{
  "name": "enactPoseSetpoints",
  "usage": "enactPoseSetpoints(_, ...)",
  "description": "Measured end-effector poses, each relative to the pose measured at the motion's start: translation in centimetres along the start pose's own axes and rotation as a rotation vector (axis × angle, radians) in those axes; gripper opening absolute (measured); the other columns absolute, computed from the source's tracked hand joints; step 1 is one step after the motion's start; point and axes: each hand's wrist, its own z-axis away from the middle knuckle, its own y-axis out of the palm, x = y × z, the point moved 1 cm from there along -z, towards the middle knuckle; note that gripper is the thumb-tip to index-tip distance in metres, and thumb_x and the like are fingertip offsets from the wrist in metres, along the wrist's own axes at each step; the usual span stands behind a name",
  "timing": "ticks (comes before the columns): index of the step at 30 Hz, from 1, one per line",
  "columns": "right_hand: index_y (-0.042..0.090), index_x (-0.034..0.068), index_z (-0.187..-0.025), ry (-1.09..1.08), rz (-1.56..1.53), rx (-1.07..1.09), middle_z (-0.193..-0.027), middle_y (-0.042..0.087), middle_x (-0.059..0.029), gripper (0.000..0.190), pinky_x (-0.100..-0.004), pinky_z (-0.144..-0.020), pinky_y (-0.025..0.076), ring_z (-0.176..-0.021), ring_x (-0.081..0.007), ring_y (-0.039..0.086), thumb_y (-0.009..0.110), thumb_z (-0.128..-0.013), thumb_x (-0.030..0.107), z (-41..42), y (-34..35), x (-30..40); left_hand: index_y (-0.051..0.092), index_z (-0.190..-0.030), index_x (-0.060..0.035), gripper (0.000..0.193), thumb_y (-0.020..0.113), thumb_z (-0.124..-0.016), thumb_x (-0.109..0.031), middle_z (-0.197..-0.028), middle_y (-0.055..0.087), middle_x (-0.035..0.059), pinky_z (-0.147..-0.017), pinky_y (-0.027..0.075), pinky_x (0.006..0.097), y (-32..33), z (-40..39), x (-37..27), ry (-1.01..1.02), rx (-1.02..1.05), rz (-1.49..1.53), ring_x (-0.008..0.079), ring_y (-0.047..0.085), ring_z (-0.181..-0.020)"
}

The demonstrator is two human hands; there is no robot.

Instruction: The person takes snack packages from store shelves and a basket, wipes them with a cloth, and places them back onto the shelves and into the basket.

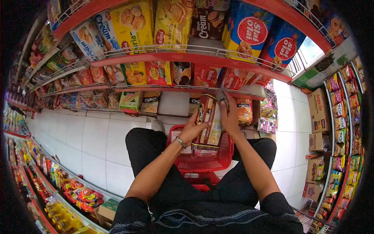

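Note:
A brown-and-gold biscuit pack is tilted above a red plastic shopping basket between my knees. My left hand grips the pack along its left side, thumb across the front; a bracelet circles that wrist. In my right hand is a crumpled grey cloth, close against the pack's upper right edge. Whether the cloth touches the wrapper is hard to tell. Pale and red packages lie inside the basket, partly covered by the pack and my left hand.
Biscuit shelves with red edges and wire rails rise ahead. On the lowest shelf, waffle packs stand right of my right hand and dark packs stand left. Cartons and snack racks line the right; another stocked shelf curves along the left.

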Motion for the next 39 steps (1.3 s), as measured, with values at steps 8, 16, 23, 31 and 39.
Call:
enactPoseSetpoints(8, 0.044, 0.005, -0.135, -0.169, 0.154, 0.128, -0.141, 0.038, -0.0232, 0.044, -0.0424, -0.108, 0.029, -0.132, -0.0381, 0.037, 0.052, -0.092, 0.01, 5.6, 1.7, 3.4, 0.034, -0.143, -0.012, 0.062, 0.044, -0.096, -0.051, -0.127, 0.053, 0.0085, -0.093, 0.045, 0.0305, -1.6, -1.2, 1.0, -0.091, -0.132, 0.194, 0.0153, 0.054, -0.112)
enactPoseSetpoints(16, 0.048, 0.014, -0.133, -0.495, 0.255, 0.188, -0.139, 0.039, -0.0222, 0.047, -0.0478, -0.102, 0.037, -0.125, -0.0423, 0.042, 0.057, -0.088, 0.008, 1.3, 1.1, 4.2, 0.038, -0.139, -0.0009, 0.078, 0.028, -0.094, -0.064, -0.128, 0.052, 0.0109, -0.1, 0.037, 0.0311, -0.8, -0.4, 0.5, -0.308, -0.095, 0.221, 0.02, 0.049, -0.119)
enactPoseSetpoints(23, 0.041, 0.004, -0.137, -0.012, 0.076, -0.004, -0.138, 0.042, -0.0221, 0.044, -0.0434, -0.106, 0.031, -0.129, -0.0381, 0.038, 0.045, -0.098, 0.024, 1.5, 1.0, 1.7, 0.044, -0.136, -0.0085, 0.056, 0.044, -0.097, -0.049, -0.084, 0.055, 0.0011, -0.064, 0.044, 0.0258, -0.2, -1.0, 1.1, 0.094, -0.17, -0.155, 0.0085, 0.049, -0.069)
enactPoseSetpoints(31, 0.019, 0.008, -0.148, 0.503, -0.323, 0.027, -0.15, 0.024, -0.0183, 0.068, -0.0435, -0.111, 0.023, -0.137, -0.033, 0.027, 0.046, -0.096, 0.045, 5.3, 3.2, 2.4, 0.039, -0.141, -0.0145, 0.052, 0.037, -0.099, -0.045, -0.078, 0.064, 0.012, -0.057, 0.042, 0.0431, 0.2, -0.4, 0.5, 0.582, -0.395, -0.643, 0.0321, 0.06, -0.066)
enactPoseSetpoints(39, 0.039, 0.008, -0.135, 0.912, -1.093, 0.06, -0.118, 0.058, -0.0093, 0.055, -0.0417, -0.091, 0.048, -0.104, -0.0251, 0.058, 0.04, -0.096, 0.047, 4.2, 2.2, 0.9, 0.039, -0.143, -0.0139, 0.049, 0.042, -0.096, -0.027, -0.12, 0.055, 0.0198, -0.098, 0.032, 0.0438, 0.7, 0.7, 0.3, 0.654, -0.194, -0.757, 0.0376, 0.047, -0.11)
